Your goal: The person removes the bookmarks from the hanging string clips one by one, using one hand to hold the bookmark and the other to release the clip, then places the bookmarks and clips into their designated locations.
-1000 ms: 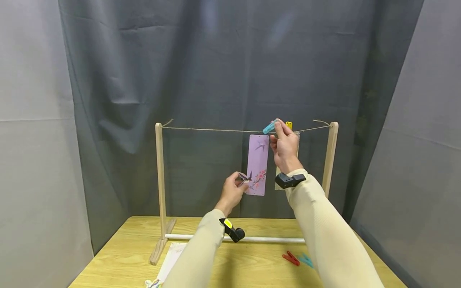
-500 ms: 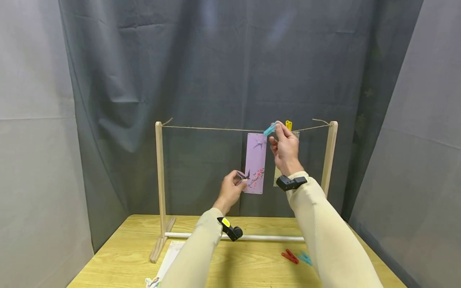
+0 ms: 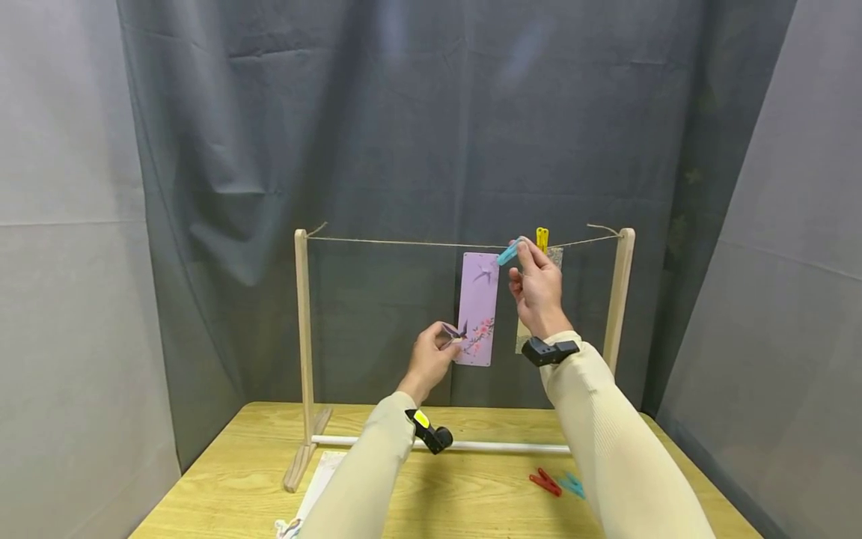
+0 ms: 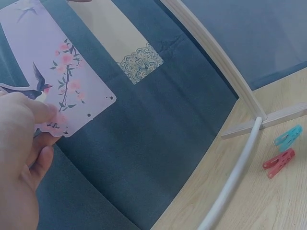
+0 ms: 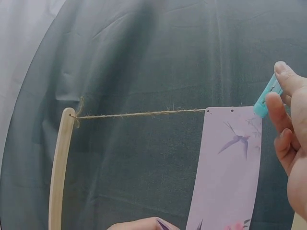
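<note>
My left hand point(image 3: 434, 352) pinches the lilac card's point(image 3: 477, 308) lower corner to hold it flat below the string point(image 3: 404, 243), while my right hand point(image 3: 535, 288) pinches a blue peg point(image 3: 508, 252) at the card's top corner against that string.

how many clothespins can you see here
4: a blue clothespin pinched in the right hand at the string, a yellow one clipped on the string, a red one and a teal one on the table. Others may be hidden.
</note>
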{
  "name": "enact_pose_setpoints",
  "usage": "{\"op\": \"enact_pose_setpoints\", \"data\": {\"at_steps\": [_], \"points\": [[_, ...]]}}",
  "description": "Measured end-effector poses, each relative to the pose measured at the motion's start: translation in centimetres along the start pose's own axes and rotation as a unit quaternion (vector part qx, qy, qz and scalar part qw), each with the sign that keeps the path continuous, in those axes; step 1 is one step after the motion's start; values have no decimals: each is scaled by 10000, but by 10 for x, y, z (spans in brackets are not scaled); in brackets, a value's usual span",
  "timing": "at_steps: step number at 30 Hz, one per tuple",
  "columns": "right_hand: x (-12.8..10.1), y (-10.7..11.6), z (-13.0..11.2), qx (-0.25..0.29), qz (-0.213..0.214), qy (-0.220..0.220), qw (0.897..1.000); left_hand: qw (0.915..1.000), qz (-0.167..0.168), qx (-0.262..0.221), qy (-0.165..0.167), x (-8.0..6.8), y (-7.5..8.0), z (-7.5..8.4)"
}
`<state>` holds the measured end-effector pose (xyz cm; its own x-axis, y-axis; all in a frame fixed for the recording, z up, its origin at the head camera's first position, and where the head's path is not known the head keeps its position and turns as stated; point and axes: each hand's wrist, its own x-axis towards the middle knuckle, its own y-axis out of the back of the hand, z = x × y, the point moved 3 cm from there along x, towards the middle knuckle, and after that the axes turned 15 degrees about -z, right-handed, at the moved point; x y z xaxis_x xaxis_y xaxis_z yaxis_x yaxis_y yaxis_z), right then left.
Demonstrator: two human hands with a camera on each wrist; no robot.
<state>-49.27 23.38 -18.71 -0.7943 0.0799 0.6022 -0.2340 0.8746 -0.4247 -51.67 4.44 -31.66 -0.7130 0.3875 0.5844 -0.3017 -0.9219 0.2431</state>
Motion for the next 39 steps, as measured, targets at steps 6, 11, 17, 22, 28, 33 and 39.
{"op": "enact_pose_setpoints", "data": {"at_steps": [6,11,17,22,28,33,39], "points": [[-1,3,2,125,-79,50,9999,10000,1,-44,7,-1,1,2],[-5,7,2,218,-157,95,9996,10000,5,-78,10,-3,4,1],[-8,12,4,474,-312,20,9984,10000,12,-83,-20,-6,6,-1],[-8,16,5,661,-411,-7,9970,10000,19,-18,-14,-7,8,-2],[-10,24,8,712,-358,-101,9968,10000,44,-4,11,-9,10,-4],[-12,26,11,659,-468,-123,9967,10000,2,-18,-87,-12,10,-8],[-15,26,13,534,-544,-136,9970,9999,7,-60,-127,-13,14,-9]]}}
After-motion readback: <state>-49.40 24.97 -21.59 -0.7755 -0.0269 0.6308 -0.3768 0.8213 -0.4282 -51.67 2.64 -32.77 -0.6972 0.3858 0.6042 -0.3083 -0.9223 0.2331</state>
